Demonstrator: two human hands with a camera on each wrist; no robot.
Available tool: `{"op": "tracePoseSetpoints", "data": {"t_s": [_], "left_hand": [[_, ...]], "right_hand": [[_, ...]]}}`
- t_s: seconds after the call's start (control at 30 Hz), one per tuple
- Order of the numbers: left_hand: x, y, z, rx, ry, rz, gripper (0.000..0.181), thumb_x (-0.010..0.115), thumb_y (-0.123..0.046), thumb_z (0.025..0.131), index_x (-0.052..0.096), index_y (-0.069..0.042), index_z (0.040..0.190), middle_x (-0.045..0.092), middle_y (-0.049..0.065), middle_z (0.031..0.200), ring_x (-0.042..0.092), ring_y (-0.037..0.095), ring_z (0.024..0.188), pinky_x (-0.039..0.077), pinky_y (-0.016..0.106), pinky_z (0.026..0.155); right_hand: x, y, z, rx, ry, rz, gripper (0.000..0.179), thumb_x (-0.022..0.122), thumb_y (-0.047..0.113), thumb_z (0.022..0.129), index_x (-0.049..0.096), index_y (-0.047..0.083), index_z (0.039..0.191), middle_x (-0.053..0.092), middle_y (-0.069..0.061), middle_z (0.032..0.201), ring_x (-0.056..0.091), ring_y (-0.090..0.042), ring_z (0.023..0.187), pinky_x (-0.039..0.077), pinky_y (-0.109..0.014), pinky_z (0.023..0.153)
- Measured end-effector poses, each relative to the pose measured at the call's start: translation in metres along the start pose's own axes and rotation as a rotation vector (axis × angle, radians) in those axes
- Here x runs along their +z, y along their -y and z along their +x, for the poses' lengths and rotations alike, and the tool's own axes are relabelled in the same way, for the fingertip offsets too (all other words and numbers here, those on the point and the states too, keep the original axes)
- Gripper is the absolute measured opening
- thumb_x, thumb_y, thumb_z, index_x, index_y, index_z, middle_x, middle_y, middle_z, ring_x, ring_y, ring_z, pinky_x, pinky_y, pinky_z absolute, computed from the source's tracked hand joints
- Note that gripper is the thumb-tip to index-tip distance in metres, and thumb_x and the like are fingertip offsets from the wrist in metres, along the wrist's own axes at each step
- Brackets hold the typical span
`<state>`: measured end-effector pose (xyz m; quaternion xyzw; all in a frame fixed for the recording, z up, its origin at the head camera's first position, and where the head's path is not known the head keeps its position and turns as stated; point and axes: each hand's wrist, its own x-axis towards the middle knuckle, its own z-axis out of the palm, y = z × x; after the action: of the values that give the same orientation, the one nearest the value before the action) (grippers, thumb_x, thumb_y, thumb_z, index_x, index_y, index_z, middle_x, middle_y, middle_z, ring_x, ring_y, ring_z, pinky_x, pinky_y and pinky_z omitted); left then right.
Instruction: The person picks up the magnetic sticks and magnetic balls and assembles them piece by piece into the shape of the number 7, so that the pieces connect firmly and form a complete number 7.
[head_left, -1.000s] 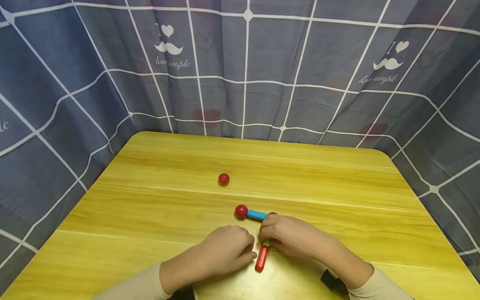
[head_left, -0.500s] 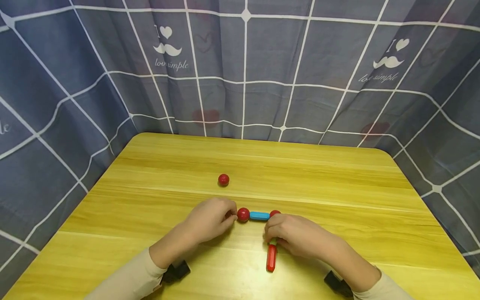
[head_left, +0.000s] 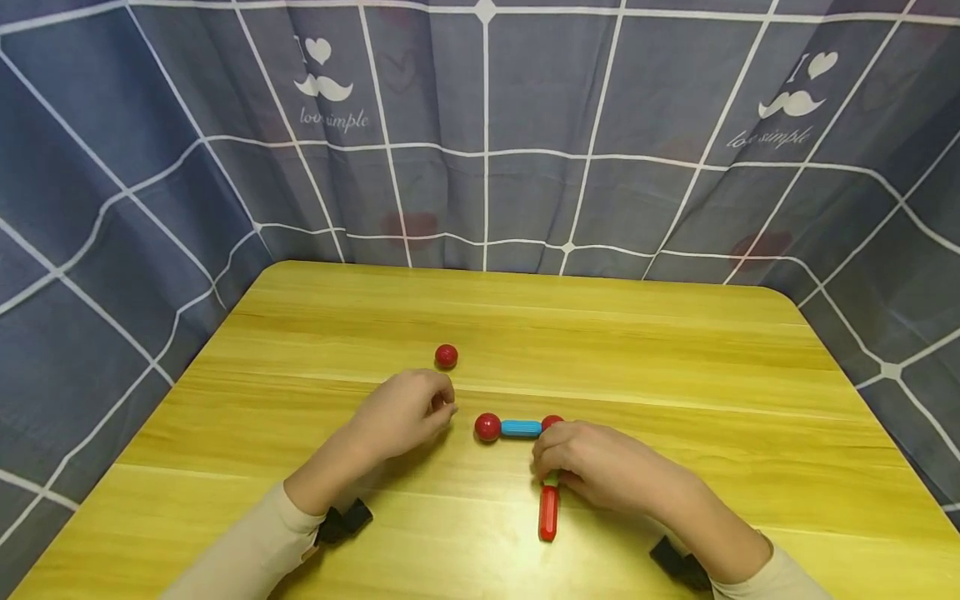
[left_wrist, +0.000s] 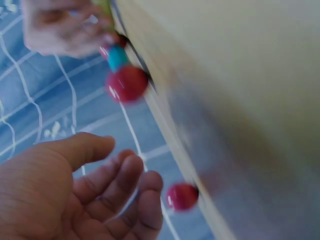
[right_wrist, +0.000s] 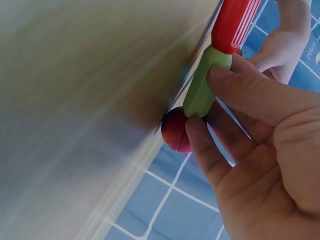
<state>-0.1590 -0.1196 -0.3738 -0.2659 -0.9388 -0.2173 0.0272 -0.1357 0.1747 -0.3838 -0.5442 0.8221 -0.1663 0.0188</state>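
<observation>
My right hand [head_left: 592,458] pinches a green ridged rod [right_wrist: 206,82] between thumb and fingers. One end of that rod meets a red ball [right_wrist: 175,129]; the other meets a red rod [head_left: 549,514] that points toward me on the table. A blue rod [head_left: 521,428] runs left from the ball beside my right fingers to a second red ball [head_left: 487,427]. My left hand [head_left: 401,414] holds nothing, its fingers loosely bent, just short of a loose red ball [head_left: 446,357]. In the head view my right fingers hide most of the green rod.
The pieces lie on a yellow wood-grain table [head_left: 645,350] with rounded far corners. A grey-blue curtain [head_left: 540,200] with white grid lines hangs round its back and sides. Black straps [head_left: 345,522] sit at both wrists.
My left hand has moved away from the red rod, past the left ball, and up toward the loose ball. The joined pieces have shifted slightly right, the red rod turning straighter; my right hand keeps its pinch.
</observation>
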Motion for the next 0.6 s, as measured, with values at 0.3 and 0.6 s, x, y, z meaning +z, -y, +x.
{"op": "tracePoseSetpoints", "data": {"t_s": [0.3,0.6], "left_hand": [[-0.015,0.021,0.022,-0.087,-0.078,0.029,0.017,0.072,-0.016,0.087,0.067,-0.005,0.098,0.062,0.005,0.088,0.055,0.017,0.073,0.048,0.032,0.065],[-0.01,0.039,0.043,-0.051,-0.044,0.039,0.04,0.073,-0.014,0.087,0.062,0.0,0.124,0.059,0.016,0.115,0.059,0.029,0.102,0.05,0.042,0.089]], "right_hand": [[-0.005,0.0,0.0,0.009,0.015,-0.004,0.022,0.074,-0.001,0.082,0.074,0.016,0.095,0.065,0.012,0.1,0.057,0.0,0.097,0.045,-0.015,0.088],[-0.006,0.003,-0.001,-0.011,0.02,-0.007,0.022,0.074,-0.001,0.082,0.074,0.015,0.096,0.065,0.011,0.1,0.057,0.0,0.097,0.044,-0.014,0.089]]}}
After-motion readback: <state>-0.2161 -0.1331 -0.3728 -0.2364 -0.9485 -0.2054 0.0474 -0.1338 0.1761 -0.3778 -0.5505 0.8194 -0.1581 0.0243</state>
